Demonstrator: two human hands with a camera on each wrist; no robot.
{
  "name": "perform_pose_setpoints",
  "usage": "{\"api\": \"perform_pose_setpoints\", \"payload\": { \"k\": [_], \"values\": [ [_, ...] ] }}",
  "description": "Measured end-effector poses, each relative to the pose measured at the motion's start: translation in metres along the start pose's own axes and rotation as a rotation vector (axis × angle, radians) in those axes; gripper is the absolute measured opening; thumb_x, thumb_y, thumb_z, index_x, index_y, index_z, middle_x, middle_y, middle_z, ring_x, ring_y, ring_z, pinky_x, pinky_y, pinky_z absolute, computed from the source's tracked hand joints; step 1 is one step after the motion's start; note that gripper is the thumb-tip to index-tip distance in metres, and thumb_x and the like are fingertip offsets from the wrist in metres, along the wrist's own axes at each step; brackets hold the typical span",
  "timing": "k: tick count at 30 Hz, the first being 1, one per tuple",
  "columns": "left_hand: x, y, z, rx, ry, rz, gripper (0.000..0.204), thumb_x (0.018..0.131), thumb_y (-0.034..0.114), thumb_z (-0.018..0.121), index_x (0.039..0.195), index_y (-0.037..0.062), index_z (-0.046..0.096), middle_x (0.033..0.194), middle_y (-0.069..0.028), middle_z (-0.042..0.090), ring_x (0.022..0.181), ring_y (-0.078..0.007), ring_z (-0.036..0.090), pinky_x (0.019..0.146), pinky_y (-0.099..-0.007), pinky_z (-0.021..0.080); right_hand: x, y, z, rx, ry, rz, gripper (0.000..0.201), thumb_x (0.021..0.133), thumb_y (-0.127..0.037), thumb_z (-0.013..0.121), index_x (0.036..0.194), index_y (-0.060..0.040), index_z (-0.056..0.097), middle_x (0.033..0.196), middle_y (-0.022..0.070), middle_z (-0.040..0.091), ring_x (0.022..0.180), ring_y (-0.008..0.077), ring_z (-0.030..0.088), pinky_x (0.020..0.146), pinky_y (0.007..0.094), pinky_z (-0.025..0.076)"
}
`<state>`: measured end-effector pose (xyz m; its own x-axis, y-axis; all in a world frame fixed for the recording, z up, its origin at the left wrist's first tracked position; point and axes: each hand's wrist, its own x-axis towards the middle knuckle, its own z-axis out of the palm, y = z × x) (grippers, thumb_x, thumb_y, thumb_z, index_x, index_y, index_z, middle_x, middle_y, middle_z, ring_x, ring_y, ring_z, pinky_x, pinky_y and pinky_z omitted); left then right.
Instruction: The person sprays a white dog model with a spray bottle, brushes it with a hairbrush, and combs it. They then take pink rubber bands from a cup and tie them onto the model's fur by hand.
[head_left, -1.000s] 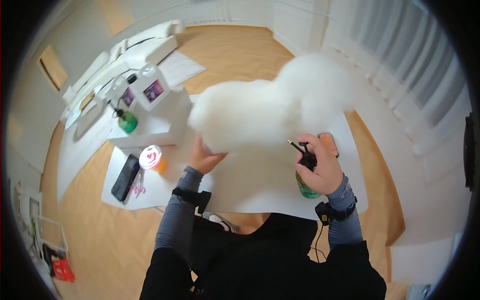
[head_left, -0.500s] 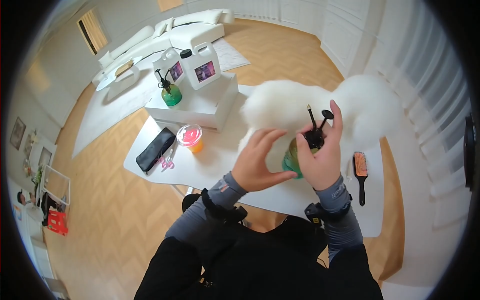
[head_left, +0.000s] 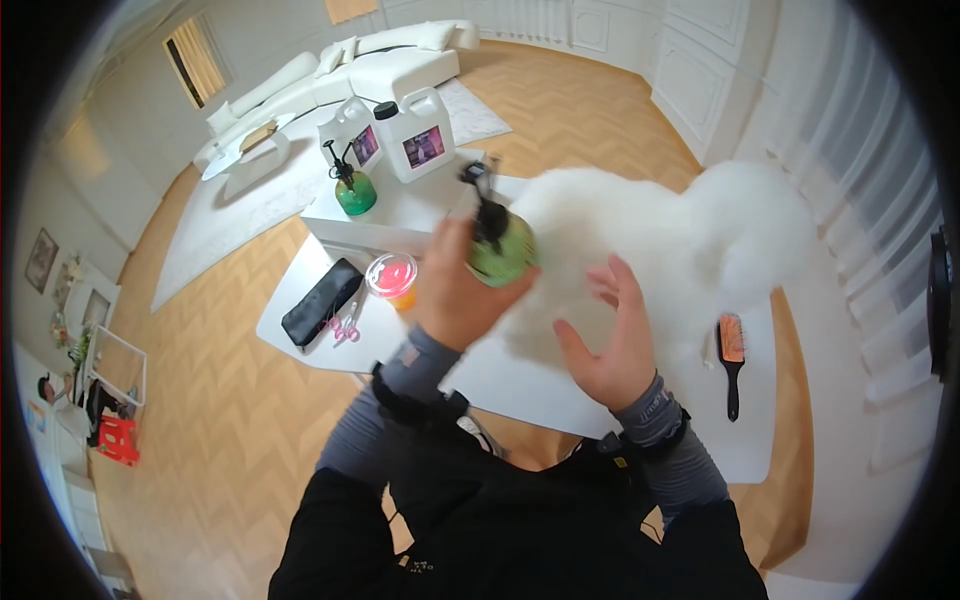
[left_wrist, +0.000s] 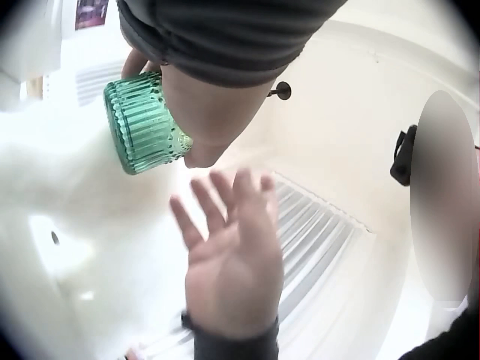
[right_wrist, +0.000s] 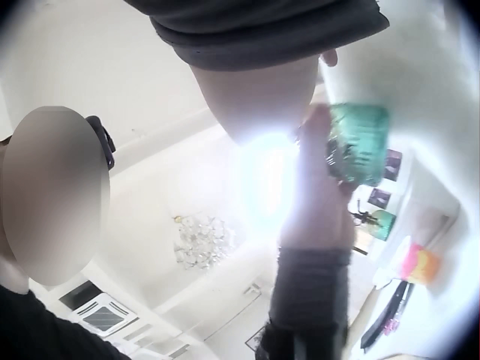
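My left hand (head_left: pixel 452 292) grips a green ribbed glass spray bottle (head_left: pixel 510 252) with a black pump top, held up over the table in front of the white box. In the left wrist view the clear green base of the bottle (left_wrist: pixel 141 126) shows beyond the sleeve. The right hand (head_left: pixel 618 350) is empty, its fingers spread and apart from the bottle, in front of a fluffy white dog-shaped figure (head_left: pixel 610 215). That figure stands on the white table (head_left: pixel 530 385), behind both hands.
On the white box (head_left: pixel 400 215) stand a second green spray bottle (head_left: pixel 356 193) and two white jugs, one labelled jug (head_left: pixel 420 140) in front. To the left lie a lidded cup (head_left: pixel 392 278), a black pouch (head_left: pixel 322 302) and pink-handled scissors (head_left: pixel 346 328). A hairbrush (head_left: pixel 732 360) rests at right.
The left hand left the fluffy figure and took the spray bottle from the right hand, carrying it left toward the box. The right hand let go and opened. The head view shifted.
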<state>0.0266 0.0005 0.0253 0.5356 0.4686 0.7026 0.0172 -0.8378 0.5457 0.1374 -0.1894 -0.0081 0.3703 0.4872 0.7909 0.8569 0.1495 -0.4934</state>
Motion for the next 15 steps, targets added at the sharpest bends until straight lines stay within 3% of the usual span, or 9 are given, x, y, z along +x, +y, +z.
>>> {"api": "perform_pose_setpoints", "payload": {
  "k": [2,3,4,5,8,9,11,15],
  "values": [
    [0.022,-0.033,-0.015,0.014,0.018,-0.035,0.066,0.072,0.03,0.094,0.123,0.0018,0.063,0.107,-0.0157,0.065,0.1,-0.0359,0.065,0.088,-0.0448,0.054,-0.026,0.015,-0.007,-0.043,-0.141,0.199,0.072,0.086,-0.014,0.079,0.149,-0.0002,0.046,0.127,0.0202,0.062,0.111,0.0319,0.064,0.089,0.0405,0.055],
    [0.035,-0.038,-0.025,0.035,0.03,-0.103,0.067,0.072,0.03,0.094,0.124,0.0003,0.064,0.104,-0.0162,0.068,0.098,-0.0363,0.066,0.088,-0.0444,0.054,-0.037,0.022,-0.009,-0.04,-0.142,0.198,0.072,0.086,-0.014,0.079,0.149,-0.0002,0.046,0.127,0.0202,0.062,0.111,0.0319,0.064,0.089,0.0405,0.055],
    [0.049,-0.057,-0.032,0.181,0.027,-0.06,0.067,0.072,0.031,0.094,0.122,-0.0013,0.065,0.103,-0.0171,0.07,0.097,-0.0364,0.067,0.088,-0.0448,0.054,-0.048,0.028,-0.011,-0.031,-0.213,0.312,0.063,0.086,-0.014,0.078,0.143,-0.0016,0.052,0.122,0.0181,0.063,0.107,0.0304,0.064,0.088,0.0393,0.055],
    [0.062,-0.077,-0.036,0.149,0.02,-0.093,0.065,0.071,0.032,0.094,0.12,0.0001,0.066,0.102,-0.0169,0.07,0.098,-0.0353,0.068,0.087,-0.0445,0.054,-0.058,0.035,-0.013,-0.022,-0.282,0.425,0.055,0.085,-0.013,0.077,0.136,-0.003,0.058,0.117,0.016,0.064,0.103,0.0288,0.065,0.087,0.0382,0.055],
    [0.092,-0.131,-0.041,0.198,-0.04,-0.2,0.063,0.071,0.032,0.093,0.12,0.0021,0.067,0.102,-0.0159,0.071,0.097,-0.0337,0.069,0.088,-0.043,0.054,-0.083,0.059,-0.017,-0.034,-0.412,0.567,0.042,0.087,-0.017,0.075,0.126,-0.0047,0.065,0.11,0.0141,0.065,0.098,0.0276,0.066,0.087,0.0384,0.055],
    [0.098,-0.144,-0.039,0.196,-0.04,-0.194,0.063,0.071,0.032,0.093,0.12,0.0021,0.067,0.102,-0.0159,0.071,0.097,-0.0337,0.069,0.088,-0.043,0.054,-0.089,0.067,-0.018,-0.036,-0.405,0.566,0.042,0.087,-0.017,0.075,0.126,-0.0047,0.065,0.11,0.0141,0.065,0.098,0.0276,0.066,0.087,0.0384,0.055],
    [0.105,-0.164,-0.035,0.239,-0.091,-0.25,0.054,0.074,0.022,0.092,0.119,0.0032,0.068,0.112,-0.0105,0.073,0.101,-0.0223,0.07,0.092,-0.0356,0.055,-0.098,0.078,-0.02,-0.144,-0.521,0.603,0.039,0.087,-0.021,0.073,0.121,-0.0041,0.066,0.107,0.0141,0.065,0.095,0.0281,0.067,0.087,0.0395,0.055],
    [0.111,-0.192,-0.024,0.138,-0.147,-0.266,0.056,0.074,0.02,0.092,0.121,0.0037,0.067,0.111,-0.0081,0.073,0.101,-0.0205,0.069,0.092,-0.035,0.054,-0.098,0.081,-0.024,-0.099,-0.51,0.677,0.04,0.087,-0.023,0.073,0.122,-0.0037,0.066,0.105,0.0138,0.066,0.095,0.0284,0.067,0.087,0.0406,0.055]
  ]
}}
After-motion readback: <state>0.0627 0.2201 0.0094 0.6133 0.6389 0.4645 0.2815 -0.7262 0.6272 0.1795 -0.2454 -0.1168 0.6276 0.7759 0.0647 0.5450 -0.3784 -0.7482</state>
